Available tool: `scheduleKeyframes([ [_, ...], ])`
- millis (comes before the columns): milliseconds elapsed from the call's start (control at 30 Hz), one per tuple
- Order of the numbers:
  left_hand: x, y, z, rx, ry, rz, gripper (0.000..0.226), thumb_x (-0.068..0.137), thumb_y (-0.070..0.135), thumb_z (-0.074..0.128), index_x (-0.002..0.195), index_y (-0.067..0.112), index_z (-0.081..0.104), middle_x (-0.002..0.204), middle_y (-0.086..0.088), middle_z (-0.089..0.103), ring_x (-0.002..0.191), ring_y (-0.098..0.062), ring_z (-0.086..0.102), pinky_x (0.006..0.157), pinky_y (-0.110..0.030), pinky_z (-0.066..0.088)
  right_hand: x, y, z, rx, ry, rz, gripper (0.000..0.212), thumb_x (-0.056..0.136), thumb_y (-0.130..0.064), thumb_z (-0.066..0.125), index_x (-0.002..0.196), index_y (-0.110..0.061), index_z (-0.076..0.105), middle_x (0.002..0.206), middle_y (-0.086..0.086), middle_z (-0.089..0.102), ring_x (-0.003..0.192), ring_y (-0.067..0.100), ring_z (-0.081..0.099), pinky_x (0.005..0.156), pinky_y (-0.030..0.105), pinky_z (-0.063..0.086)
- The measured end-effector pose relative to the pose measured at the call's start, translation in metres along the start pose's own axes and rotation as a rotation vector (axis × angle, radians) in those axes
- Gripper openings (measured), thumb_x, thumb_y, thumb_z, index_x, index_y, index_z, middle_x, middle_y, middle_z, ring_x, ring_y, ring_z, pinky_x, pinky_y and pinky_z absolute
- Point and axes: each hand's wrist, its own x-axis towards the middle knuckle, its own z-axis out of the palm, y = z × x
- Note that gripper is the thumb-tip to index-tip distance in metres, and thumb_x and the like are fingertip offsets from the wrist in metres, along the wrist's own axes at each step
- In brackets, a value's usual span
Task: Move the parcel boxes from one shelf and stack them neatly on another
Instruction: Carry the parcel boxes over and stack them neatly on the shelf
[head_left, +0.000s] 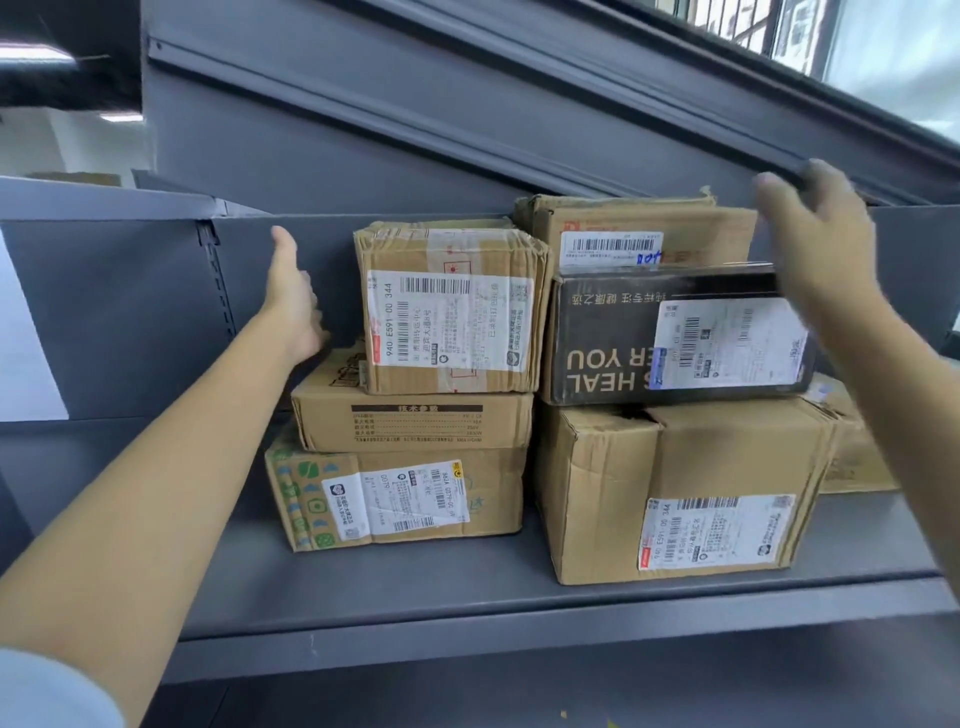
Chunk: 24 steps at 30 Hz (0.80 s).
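Note:
Parcel boxes stand in two stacks on a grey metal shelf (467, 597). The left stack has a taped brown box (447, 306) on a flat brown box (415, 421), on a box with green print (395, 499). To the right a black box (675, 338) lies on a large brown box (675, 488), and another brown box (634, 228) sits behind it. My left hand (293, 301) is open beside the taped box's left side, apart from it. My right hand (821, 239) is open and blurred, over the black box's right end, holding nothing.
A small brown box (857, 447) sits behind the large one at the right. The shelf's grey back panel (130, 312) and a slotted upright (221, 280) are at the left. A slanted grey beam (467, 104) runs overhead. A window (857, 41) is at the top right.

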Motion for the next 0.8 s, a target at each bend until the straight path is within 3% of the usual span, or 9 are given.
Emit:
scheduleKeyframes([
  [100, 0.013, 0.008, -0.003, 0.002, 0.005, -0.028, 0.097, 0.078, 0.083, 0.022, 0.151, 0.021, 0.011, 0.158, -0.005, 0.013, 0.145, -0.028, 0.013, 0.117, -0.051, 0.009, 0.066, 0.016, -0.011, 0.084, -0.136, 0.367, 0.060, 0.079, -0.055, 0.058, 0.118, -0.009, 0.058, 0.094, 0.004, 0.052, 0.076, 0.016, 0.049, 0.081, 0.031, 0.037],
  [233, 0.056, 0.000, -0.004, 0.097, -0.090, -0.060, 0.102, 0.069, 0.089, 0.025, 0.136, 0.015, 0.046, 0.140, -0.011, 0.050, 0.127, -0.029, 0.048, 0.106, -0.047, 0.034, 0.096, 0.030, -0.006, 0.094, -0.424, 0.582, 0.083, 0.085, -0.060, 0.053, 0.137, 0.003, 0.037, 0.109, 0.016, 0.050, 0.099, 0.026, 0.055, 0.075, 0.029, 0.046],
  [333, 0.010, 0.000, 0.029, 0.163, -0.211, -0.032, 0.073, 0.092, 0.067, 0.008, 0.096, 0.016, 0.061, 0.085, -0.013, 0.074, 0.071, -0.022, 0.072, 0.069, -0.032, 0.052, 0.091, 0.028, 0.000, -0.029, -0.599, 0.489, 0.087, 0.066, -0.079, 0.054, 0.108, -0.003, 0.056, 0.084, 0.010, 0.070, 0.080, 0.021, 0.057, 0.070, 0.028, 0.044],
  [400, 0.003, -0.003, 0.038, 0.202, -0.243, 0.044, 0.061, 0.100, 0.051, 0.013, 0.096, 0.015, 0.061, 0.086, -0.020, 0.071, 0.063, -0.022, 0.071, 0.051, -0.020, 0.052, 0.088, 0.029, 0.005, -0.064, -0.660, 0.436, 0.085, 0.057, -0.084, 0.056, 0.102, -0.012, 0.061, 0.080, 0.005, 0.073, 0.084, 0.022, 0.060, 0.079, 0.033, 0.045],
  [533, -0.012, 0.001, 0.051, 0.197, -0.220, 0.155, 0.049, 0.105, 0.030, 0.022, 0.146, 0.004, 0.022, 0.118, 0.003, 0.066, 0.131, -0.034, 0.027, 0.105, -0.026, 0.029, 0.074, 0.020, 0.005, -0.090, -0.616, 0.415, 0.071, 0.071, -0.078, 0.053, 0.110, -0.020, 0.062, 0.124, 0.009, 0.062, 0.105, 0.026, 0.059, 0.096, 0.038, 0.041],
  [600, -0.017, -0.001, 0.057, 0.232, -0.186, 0.151, 0.048, 0.105, 0.031, 0.021, 0.140, 0.004, 0.041, 0.137, -0.017, 0.048, 0.112, -0.030, 0.058, 0.096, -0.019, 0.041, 0.070, 0.017, 0.006, -0.197, -0.496, 0.354, 0.079, 0.083, -0.068, 0.048, 0.138, -0.012, 0.044, 0.146, 0.011, 0.042, 0.129, 0.029, 0.044, 0.105, 0.038, 0.034],
  [667, -0.016, -0.001, 0.054, 0.231, -0.214, 0.137, 0.054, 0.103, 0.041, 0.016, 0.115, 0.008, 0.058, 0.109, -0.018, 0.065, 0.058, -0.012, 0.068, 0.061, -0.014, 0.051, 0.061, 0.012, 0.006, -0.344, -0.365, 0.106, 0.087, 0.089, -0.059, 0.048, 0.151, -0.008, 0.014, 0.158, 0.011, 0.016, 0.144, 0.026, 0.019, 0.114, 0.037, 0.019],
  [733, -0.008, 0.006, 0.047, 0.179, -0.259, 0.085, 0.063, 0.097, 0.058, 0.012, 0.101, 0.016, 0.059, 0.083, -0.007, 0.074, 0.067, -0.013, 0.069, 0.069, -0.026, 0.049, 0.054, 0.001, 0.010, -0.417, -0.326, -0.147, 0.087, 0.092, -0.054, 0.047, 0.152, -0.009, 0.004, 0.160, 0.010, 0.003, 0.147, 0.021, 0.004, 0.118, 0.038, 0.008],
  [800, 0.006, 0.012, 0.040, 0.149, -0.285, 0.087, 0.068, 0.092, 0.067, 0.016, 0.102, 0.018, 0.062, 0.105, -0.009, 0.071, 0.095, -0.021, 0.066, 0.090, -0.035, 0.047, 0.054, -0.006, 0.020, -0.490, -0.416, -0.239, 0.087, 0.091, -0.056, 0.047, 0.152, -0.010, 0.005, 0.160, 0.010, 0.001, 0.147, 0.021, 0.002, 0.119, 0.041, 0.006],
])
